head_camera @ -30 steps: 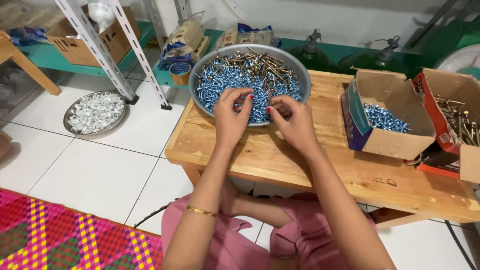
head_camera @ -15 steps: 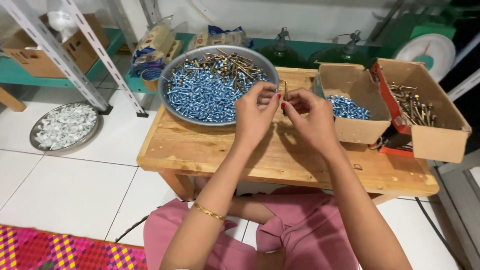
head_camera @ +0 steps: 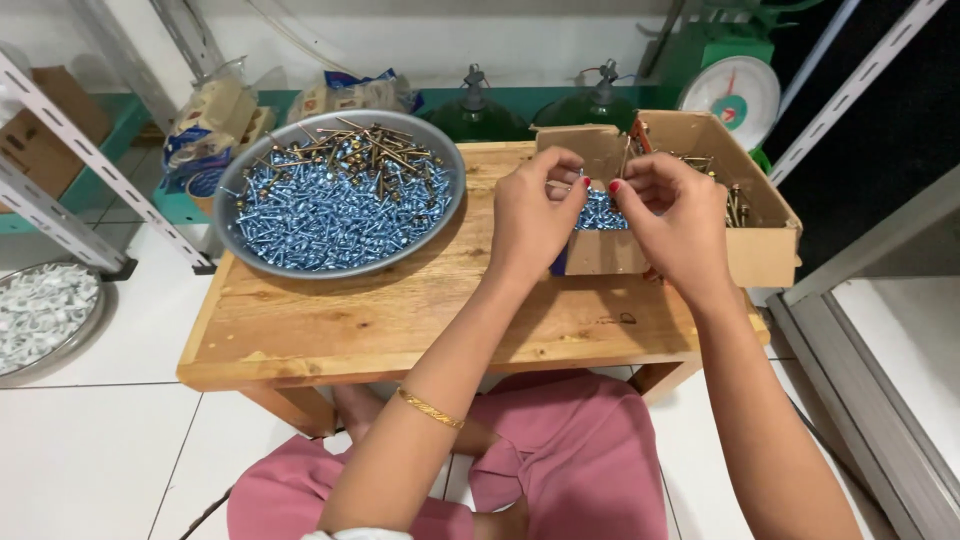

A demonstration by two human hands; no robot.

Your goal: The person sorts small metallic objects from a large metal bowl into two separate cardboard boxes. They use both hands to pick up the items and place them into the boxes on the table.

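Observation:
My left hand and my right hand are raised side by side over a small cardboard box that holds blue screws. Fingertips of both hands are pinched near each other above the box; a thin screw seems held at the left fingertips, though it is too small to be sure. A round metal pan heaped with blue screws and some brass-coloured ones sits on the left of the low wooden table. A second cardboard box with brown screws stands at the right.
A metal tray of white clips lies on the tiled floor at left, beside a metal shelf leg. Bagged goods, two dark green jugs and a green weighing scale stand behind the table.
Both hands have moved right from the metal pan to above the small box of blue screws. The view has shifted right with them.

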